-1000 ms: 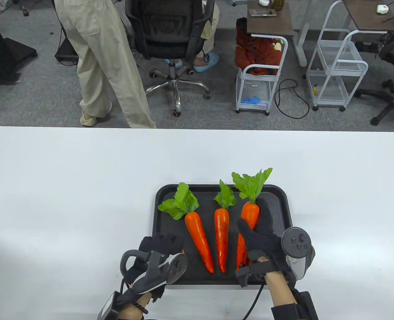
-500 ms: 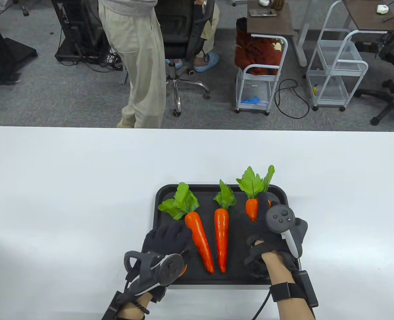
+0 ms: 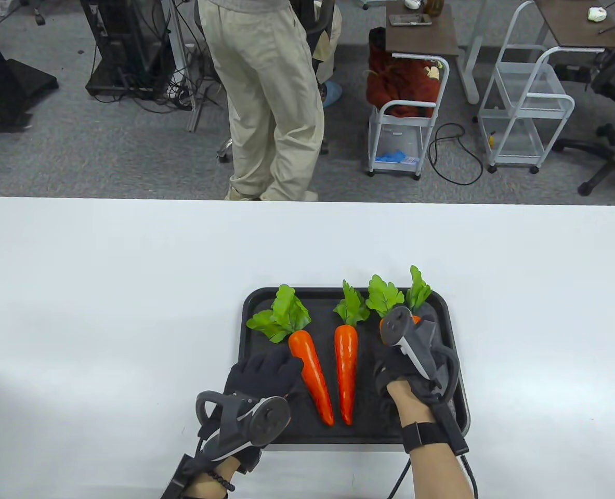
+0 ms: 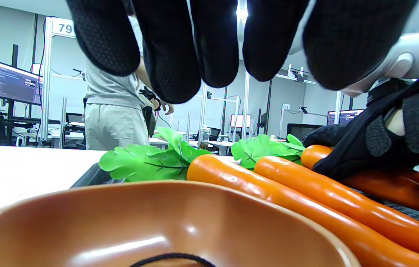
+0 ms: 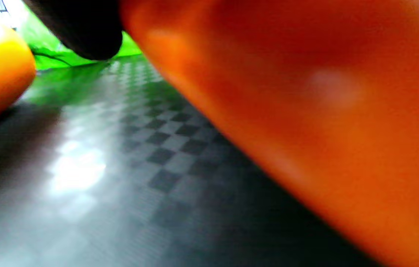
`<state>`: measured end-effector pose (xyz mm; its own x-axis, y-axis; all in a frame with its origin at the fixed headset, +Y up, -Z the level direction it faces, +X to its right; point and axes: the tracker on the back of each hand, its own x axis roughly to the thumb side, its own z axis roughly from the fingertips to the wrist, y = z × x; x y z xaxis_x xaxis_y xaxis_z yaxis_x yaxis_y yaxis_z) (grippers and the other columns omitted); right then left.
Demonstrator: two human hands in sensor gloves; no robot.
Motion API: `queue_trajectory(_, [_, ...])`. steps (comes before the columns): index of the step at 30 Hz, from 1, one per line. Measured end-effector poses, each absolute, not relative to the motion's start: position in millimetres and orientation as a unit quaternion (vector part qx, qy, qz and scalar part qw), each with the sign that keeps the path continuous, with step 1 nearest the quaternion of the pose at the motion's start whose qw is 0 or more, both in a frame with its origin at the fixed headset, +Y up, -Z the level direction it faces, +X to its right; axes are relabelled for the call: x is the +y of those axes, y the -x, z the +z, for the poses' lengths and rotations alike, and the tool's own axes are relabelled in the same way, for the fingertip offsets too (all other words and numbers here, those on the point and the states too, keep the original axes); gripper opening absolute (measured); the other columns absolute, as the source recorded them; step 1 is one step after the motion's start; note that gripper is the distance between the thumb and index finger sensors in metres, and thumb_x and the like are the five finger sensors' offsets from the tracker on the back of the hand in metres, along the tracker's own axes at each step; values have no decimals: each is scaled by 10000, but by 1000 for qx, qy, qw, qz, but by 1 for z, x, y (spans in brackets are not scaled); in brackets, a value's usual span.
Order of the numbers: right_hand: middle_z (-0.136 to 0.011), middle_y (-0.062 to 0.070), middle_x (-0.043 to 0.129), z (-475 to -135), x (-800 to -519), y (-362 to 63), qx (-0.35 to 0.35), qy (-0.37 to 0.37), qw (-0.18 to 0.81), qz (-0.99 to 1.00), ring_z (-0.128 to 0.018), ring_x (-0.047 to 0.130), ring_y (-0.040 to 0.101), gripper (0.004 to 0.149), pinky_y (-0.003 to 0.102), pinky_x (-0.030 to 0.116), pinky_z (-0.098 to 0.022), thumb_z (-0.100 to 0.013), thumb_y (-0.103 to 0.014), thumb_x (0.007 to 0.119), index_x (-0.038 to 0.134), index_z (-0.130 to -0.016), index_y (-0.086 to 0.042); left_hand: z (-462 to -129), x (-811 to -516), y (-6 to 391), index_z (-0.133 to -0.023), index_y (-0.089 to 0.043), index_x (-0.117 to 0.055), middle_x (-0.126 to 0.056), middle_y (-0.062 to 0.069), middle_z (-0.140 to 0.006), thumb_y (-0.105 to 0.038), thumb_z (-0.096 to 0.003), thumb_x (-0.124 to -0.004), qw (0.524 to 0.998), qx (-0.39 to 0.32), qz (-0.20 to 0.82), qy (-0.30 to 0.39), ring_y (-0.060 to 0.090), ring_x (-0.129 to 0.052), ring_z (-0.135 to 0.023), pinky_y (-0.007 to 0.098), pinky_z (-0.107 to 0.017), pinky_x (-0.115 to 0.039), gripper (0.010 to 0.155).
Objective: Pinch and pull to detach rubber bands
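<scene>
Three orange toy carrots with green leaves lie on a black tray (image 3: pixel 250 312): the left carrot (image 3: pixel 310 371), the middle carrot (image 3: pixel 345 374) and the right carrot (image 3: pixel 416 318). My right hand (image 3: pixel 390 364) lies over the right carrot and grips it; only the carrot's top and leaves show. The right wrist view is filled by this carrot (image 5: pixel 306 111), blurred. My left hand (image 3: pixel 265 371) hovers at the tray's front left, fingers (image 4: pixel 172 55) loose and empty, above an orange bowl (image 4: pixel 139 222). A black rubber band (image 4: pixel 172 257) lies in the bowl.
The white table (image 3: pixel 104 286) stretches wide around the tray. A person in beige trousers (image 3: pixel 265 93) stands beyond the far table edge. Carts and chairs stand on the floor behind.
My right hand has slid forward along the right carrot and rolled, its tracker swinging left; the carrot's leaves shifted. My left hand moved slightly forward. The person behind walked right.
</scene>
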<state>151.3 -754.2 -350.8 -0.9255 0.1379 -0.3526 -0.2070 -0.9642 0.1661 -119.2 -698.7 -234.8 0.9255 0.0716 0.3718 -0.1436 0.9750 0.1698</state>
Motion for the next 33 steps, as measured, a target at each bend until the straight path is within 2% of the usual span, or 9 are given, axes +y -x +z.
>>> queue_trajectory(8, [-1065, 336, 210, -355, -762, -140, 115, 168, 12, 979, -809, 698, 645, 854, 730, 541, -587, -492, -546, 774, 200, -1072, -295, -235, -698, 118, -1007, -394, -739, -803, 8, -1151, -600, -445, -769, 976, -185, 55, -99, 285, -941, -922, 570, -676, -781, 600])
queue_trajectory(14, [-1077, 319, 194, -345, -755, -144, 107, 130, 68, 983, -903, 445, 719, 861, 747, 473, -610, -493, -568, 744, 184, -1078, -275, -237, -700, 119, -1018, -394, -728, -778, 15, -1171, -608, -446, -764, 978, -176, 54, -94, 313, -895, -970, 604, -695, -746, 612])
queue_trajectory(21, [-1127, 245, 217, -308, -740, -148, 35, 29, 129, 991, -966, 259, 663, 829, 722, 422, -647, -478, -647, 691, 300, -1111, -282, -242, -707, 115, -1060, -384, -682, -686, 40, -1236, -643, -459, -714, 983, -160, 62, -69, 405, -734, -1103, 712, -747, -578, 655])
queue_trajectory(33, [-1146, 221, 261, -259, -739, -145, -36, -68, 168, 983, -978, 203, 641, 810, 722, 344, -657, -471, -677, 670, 369, -1119, -295, -254, -719, 118, -1077, -377, -654, -665, 44, -1249, -639, -471, -695, 988, -126, 85, -36, 430, -689, -1125, 719, -753, -518, 661])
